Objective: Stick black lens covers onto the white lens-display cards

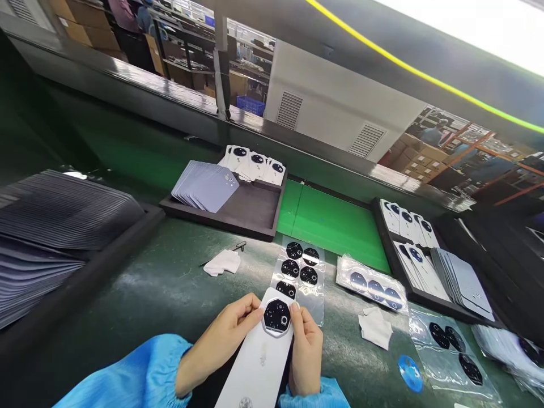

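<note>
While left hand and right hand pinch white phone back cover by opposite edges, black camera plate sits between closed fingers, cover's long axis running near-left of them.

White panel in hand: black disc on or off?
On: the black disc sits within the pale rim of the white panel. Fully pressed down: cannot tell.
</note>
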A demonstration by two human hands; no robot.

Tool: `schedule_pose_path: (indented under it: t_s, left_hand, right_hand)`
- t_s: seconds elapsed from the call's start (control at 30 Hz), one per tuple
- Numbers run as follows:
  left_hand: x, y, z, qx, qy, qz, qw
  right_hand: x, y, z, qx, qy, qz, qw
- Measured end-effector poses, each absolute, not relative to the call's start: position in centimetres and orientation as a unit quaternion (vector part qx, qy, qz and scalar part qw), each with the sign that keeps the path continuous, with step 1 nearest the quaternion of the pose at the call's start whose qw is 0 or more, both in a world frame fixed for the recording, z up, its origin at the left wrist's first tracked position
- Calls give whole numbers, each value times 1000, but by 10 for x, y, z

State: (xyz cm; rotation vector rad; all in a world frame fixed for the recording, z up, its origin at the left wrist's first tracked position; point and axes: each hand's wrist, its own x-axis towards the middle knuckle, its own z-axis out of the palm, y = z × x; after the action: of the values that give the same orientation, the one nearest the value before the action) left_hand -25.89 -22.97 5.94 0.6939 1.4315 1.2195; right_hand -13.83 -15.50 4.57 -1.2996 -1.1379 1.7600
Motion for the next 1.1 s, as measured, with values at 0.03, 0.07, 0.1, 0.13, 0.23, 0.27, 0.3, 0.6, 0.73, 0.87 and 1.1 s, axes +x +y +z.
schedule_pose_path:
  t_s: [0.03, 0.07, 0.1, 0.13, 0.23, 0.27, 0.3, 0.6, 0.73, 0.87, 1.1]
  left_hand:
    - [-259, -230, 59, 291, 601, 513, 539]
    - [-259, -230, 59, 290, 601, 514, 539]
    - [-259, -230, 59, 287, 599, 516, 540]
    - [-258, -230, 59, 283, 598, 519, 541]
    - [-258, -230, 59, 274, 591, 525, 547]
    - [-258, -230, 58, 273, 589, 527, 548]
    - [-258, -230, 58, 272, 587, 529, 549]
    - [-259, -230, 59, 268, 586, 534, 547]
    - [-259, -230, 58, 265, 584, 534, 550]
    - [-259, -229, 56, 268, 579, 548, 541]
    - [-275, -227, 65, 203, 588, 647, 441]
  right_hand:
    - [-138, -155, 44, -496, -434, 674, 332]
    - [-138, -155, 43, -495, -433, 675, 335]
    - [-138, -156, 42, -495, -432, 673, 339]
    - [-137, -156, 42, -495, -432, 672, 341]
    - [-137, -155, 43, -493, -444, 669, 336]
    - [-137, -155, 43, -489, -451, 668, 332]
    - [-136, -155, 43, -486, -457, 667, 332]
    - [-137, -159, 28, -484, -463, 644, 369]
    - [-135, -159, 24, -479, -465, 647, 369]
    - [-134, -156, 25, -472, -490, 637, 364]
    - [-140, -166, 42, -404, -562, 639, 335]
